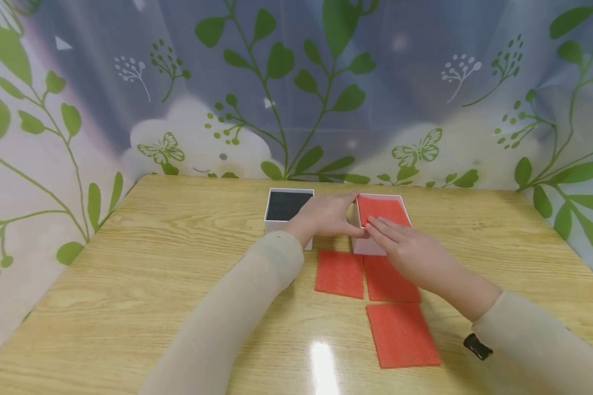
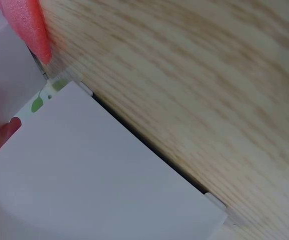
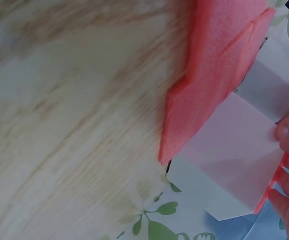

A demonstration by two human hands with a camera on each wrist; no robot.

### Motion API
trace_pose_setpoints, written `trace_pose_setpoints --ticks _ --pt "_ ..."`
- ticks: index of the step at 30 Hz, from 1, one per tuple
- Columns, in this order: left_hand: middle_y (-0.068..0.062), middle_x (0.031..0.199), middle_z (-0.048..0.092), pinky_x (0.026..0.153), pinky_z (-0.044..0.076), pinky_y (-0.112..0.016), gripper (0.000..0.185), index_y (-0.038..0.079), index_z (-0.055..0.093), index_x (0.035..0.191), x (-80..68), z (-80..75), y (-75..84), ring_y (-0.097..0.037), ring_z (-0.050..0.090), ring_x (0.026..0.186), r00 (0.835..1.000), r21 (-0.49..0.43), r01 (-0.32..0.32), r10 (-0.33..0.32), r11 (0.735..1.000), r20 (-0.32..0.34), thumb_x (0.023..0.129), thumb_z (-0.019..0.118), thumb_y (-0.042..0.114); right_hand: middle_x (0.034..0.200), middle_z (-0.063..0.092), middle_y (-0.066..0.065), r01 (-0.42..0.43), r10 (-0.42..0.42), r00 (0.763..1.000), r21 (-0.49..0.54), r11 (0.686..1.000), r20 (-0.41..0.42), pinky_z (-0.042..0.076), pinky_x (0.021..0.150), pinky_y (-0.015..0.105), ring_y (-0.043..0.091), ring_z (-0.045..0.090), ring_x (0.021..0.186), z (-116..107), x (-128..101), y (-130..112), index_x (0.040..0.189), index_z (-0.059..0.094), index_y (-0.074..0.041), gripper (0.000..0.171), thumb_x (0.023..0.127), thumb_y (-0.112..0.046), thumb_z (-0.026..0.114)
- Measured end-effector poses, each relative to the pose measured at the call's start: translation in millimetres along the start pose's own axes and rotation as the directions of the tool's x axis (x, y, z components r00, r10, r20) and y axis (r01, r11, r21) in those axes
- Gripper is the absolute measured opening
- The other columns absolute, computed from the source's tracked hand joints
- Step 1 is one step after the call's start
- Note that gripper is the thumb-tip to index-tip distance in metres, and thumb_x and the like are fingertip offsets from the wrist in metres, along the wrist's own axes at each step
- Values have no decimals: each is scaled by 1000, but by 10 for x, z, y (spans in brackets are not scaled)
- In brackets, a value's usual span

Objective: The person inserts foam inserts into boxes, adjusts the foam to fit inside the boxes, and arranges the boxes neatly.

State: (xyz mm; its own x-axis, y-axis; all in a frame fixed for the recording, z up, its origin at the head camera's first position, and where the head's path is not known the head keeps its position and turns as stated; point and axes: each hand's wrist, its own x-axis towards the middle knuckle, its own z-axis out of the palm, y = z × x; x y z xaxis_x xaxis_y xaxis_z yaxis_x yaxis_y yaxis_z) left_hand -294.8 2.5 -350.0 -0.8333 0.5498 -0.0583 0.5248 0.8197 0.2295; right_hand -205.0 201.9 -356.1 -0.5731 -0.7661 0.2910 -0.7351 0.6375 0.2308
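Note:
Two white boxes stand at the table's far middle. The left box (image 1: 289, 206) has a black inside; the right box (image 1: 373, 247) has a red foam sheet (image 1: 382, 208) lying in it. My left hand (image 1: 354, 215) holds the right box by its left wall, thumb along the front. My right hand (image 1: 378, 226) lies over the box's near edge, its straight fingers pressing on the foam inside. The left wrist view shows a white box wall (image 2: 99, 175) and a fingertip (image 2: 2, 136). In the right wrist view are the white box (image 3: 234, 155) and red foam (image 3: 212, 75).
Three loose red foam sheets lie on the wooden table (image 1: 128, 274) in front of the boxes: one left (image 1: 339, 273), one partly under my right hand (image 1: 390, 284), one nearest me (image 1: 402, 334). A leaf-patterned curtain (image 1: 296, 82) closes off the back and sides.

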Motion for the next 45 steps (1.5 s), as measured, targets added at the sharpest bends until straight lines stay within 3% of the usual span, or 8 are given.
trace_pose_setpoints --ticks 11,25,35,45 --pt "2 142 43 93 42 -34 97 21 20 150 6 8 -4 -15 51 117 1000 1 -2 2 1000 -3 75 54 71 130 52 20 9 -9 999 2 1000 -42 48 83 45 34 54 114 -4 10 8 131 50 4 61 75 -3 74" --pt "3 141 44 92 42 -34 97 21 20 150 -6 5 3 -15 52 116 1000 -8 4 -4 1000 2 75 55 71 130 52 20 -40 39 999 32 999 15 49 82 45 34 52 116 -4 29 -13 132 50 3 61 77 -7 74" --pt "3 140 46 91 43 -34 97 20 23 150 -16 -11 8 -15 52 116 1000 -4 0 0 1000 -3 74 54 73 128 54 20 -69 69 998 60 996 -1 50 79 45 33 53 115 16 51 -24 130 51 3 57 78 -7 73" --pt "2 123 59 73 45 -28 99 19 24 149 -10 -7 -7 -10 57 89 1000 -9 -8 8 1000 -19 72 54 74 115 59 18 -103 108 993 96 990 -50 53 71 41 30 58 104 11 136 -50 119 55 2 49 75 -6 75"
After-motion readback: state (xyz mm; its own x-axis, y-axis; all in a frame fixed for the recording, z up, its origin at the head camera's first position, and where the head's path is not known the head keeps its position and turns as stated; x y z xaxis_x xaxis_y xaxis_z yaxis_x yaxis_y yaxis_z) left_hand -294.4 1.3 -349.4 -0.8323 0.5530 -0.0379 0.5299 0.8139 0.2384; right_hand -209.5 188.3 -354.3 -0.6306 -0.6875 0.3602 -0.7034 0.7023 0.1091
